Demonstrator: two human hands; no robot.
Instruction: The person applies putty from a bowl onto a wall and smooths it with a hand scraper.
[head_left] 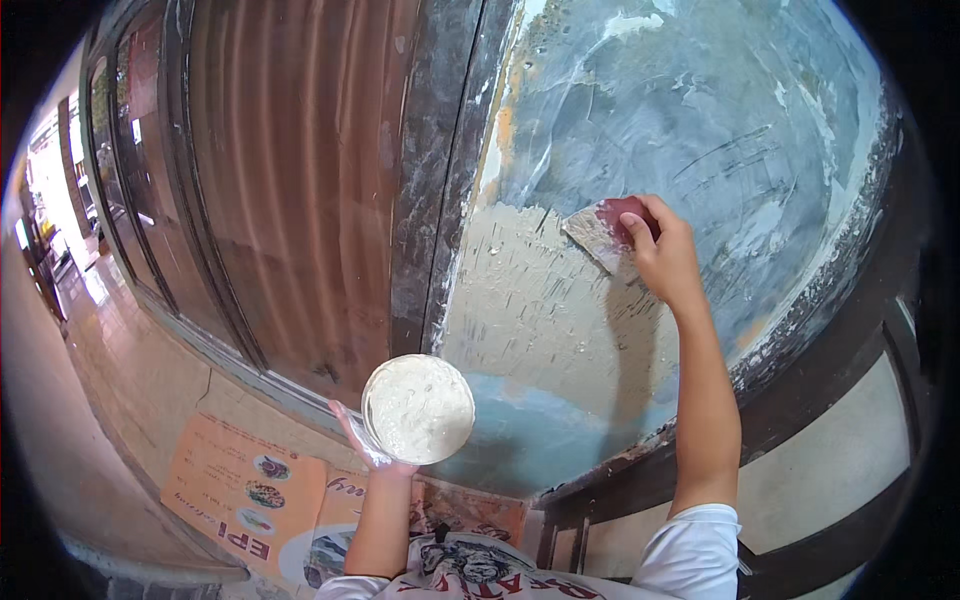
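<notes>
My right hand [660,245] is closed around the dark red handle end of a putty knife [597,238], whose wide blade is smeared with pale putty and lies against the wall. Below the blade spreads a beige layer of putty [540,300] with streaks in it. Bare blue-grey wall [660,120] shows above and to the right. Low in front of me, my left hand [372,445] holds a round tub of whitish putty [420,410] from beneath and its left side; white smears mark the fingers. Most of that palm is hidden by the tub.
Left of the wall stands a dark wooden frame [415,200] beside a glass panel with a brown curtain [300,180]. An orange printed banner [250,490] covers part of the floor. At the lower right is a dark-framed panel piece [830,460] with pale insets.
</notes>
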